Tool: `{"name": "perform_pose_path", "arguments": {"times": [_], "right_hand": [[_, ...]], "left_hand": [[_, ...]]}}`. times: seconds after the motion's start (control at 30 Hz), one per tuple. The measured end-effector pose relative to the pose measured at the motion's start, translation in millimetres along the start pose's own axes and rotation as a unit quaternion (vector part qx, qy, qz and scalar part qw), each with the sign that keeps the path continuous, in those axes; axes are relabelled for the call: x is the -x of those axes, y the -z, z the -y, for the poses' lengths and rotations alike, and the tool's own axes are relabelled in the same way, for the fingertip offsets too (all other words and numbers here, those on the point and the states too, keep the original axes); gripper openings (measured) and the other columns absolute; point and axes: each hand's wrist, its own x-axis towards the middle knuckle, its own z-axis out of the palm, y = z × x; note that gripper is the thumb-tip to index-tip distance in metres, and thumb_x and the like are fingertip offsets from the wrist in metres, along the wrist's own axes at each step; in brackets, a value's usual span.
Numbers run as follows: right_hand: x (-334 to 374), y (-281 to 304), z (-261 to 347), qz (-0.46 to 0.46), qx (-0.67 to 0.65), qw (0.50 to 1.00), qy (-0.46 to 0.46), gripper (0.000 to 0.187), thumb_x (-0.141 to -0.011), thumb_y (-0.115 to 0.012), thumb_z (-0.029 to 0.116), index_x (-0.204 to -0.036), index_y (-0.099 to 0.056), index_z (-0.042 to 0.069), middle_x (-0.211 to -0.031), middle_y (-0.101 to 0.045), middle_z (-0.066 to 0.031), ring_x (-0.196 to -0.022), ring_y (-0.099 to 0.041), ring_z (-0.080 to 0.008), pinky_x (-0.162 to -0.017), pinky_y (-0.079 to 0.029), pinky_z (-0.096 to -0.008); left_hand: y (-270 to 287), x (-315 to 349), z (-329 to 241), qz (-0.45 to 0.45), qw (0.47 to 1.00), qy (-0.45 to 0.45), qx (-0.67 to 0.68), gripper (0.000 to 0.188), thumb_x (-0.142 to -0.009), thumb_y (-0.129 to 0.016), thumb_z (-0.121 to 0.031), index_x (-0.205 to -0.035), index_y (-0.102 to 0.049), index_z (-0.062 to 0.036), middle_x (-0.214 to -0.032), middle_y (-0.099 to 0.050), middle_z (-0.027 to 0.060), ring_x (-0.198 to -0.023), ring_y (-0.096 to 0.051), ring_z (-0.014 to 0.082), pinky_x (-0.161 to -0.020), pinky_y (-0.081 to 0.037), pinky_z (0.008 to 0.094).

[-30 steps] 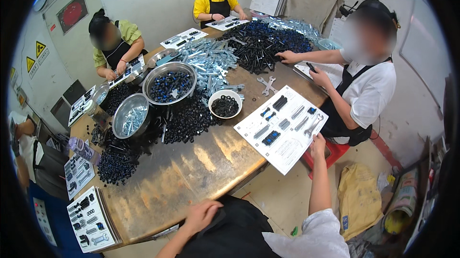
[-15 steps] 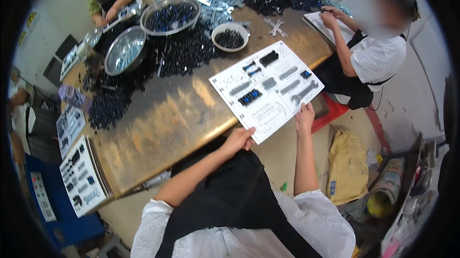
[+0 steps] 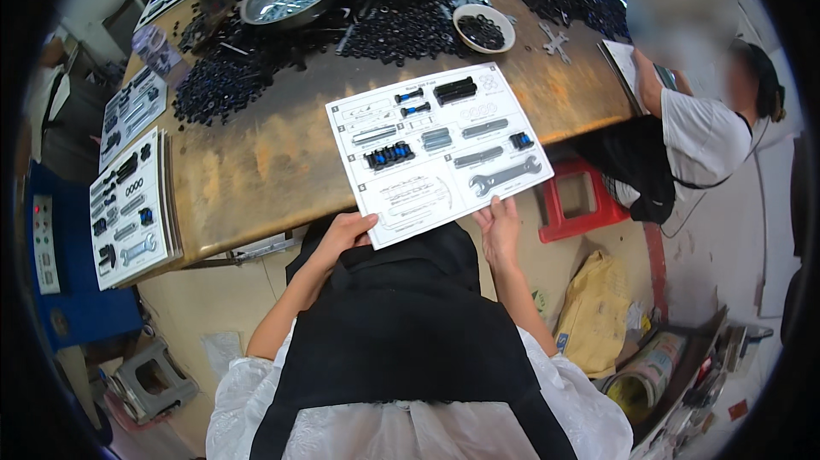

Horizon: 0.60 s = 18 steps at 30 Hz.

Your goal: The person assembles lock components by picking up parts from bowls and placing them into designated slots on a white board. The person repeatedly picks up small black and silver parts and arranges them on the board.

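Observation:
A white hardware card is held tilted in front of me over the table's near edge. Fixed on it are black bolts, grey pins or sleeves, small black-and-blue parts and a flat open-ended wrench. My left hand is closed on the card's lower left corner, with the thumb on top. At the lower right edge, my right hand pinches the card. The fingers beneath the card are partly hidden.
A worn table bears heaps of black hardware, a metal bowl, a white bowl and loose wrenches. Stacked cards lie left. A co-worker sits right, near a red stool and yellow sack.
The card has swung toward the left and turned more level with me, both hands still on it. My view has shifted, and the table's near edge and stacked cards sit higher in it.

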Motion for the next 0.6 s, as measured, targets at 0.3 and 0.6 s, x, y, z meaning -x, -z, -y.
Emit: {"name": "perform_pose_path", "arguments": {"times": [0.3,0.6], "right_hand": [[29,-43,-26,0.130,0.082,0.976,-0.153,0.027,-0.105,-0.046,0.010,-0.125,-0.049,-0.007,-0.116,-0.063,-0.0185,-0.099,-0.069,-0.0263,-0.088,-0.060,-0.0381],[34,-69,-56,0.224,0.122,0.938,-0.234,0.036,-0.104,-0.048,0.015,-0.117,-0.055,-0.018,-0.109,-0.069,-0.0243,-0.099,-0.071,-0.0275,-0.090,-0.058,-0.0338]], "left_hand": [[68,64,5,-0.151,0.986,-0.072,-0.024,0.039,-0.099,-0.059,-0.031,-0.068,-0.057,-0.0086,-0.055,-0.046,-0.0048,-0.043,-0.033,0.0037,-0.041,-0.023,0.0238],[117,96,-5,-0.277,0.954,-0.075,-0.089,0.044,-0.097,-0.062,-0.029,-0.059,-0.053,-0.0094,-0.047,-0.045,-0.0021,-0.039,-0.040,0.0072,-0.038,-0.029,0.0257]]}}
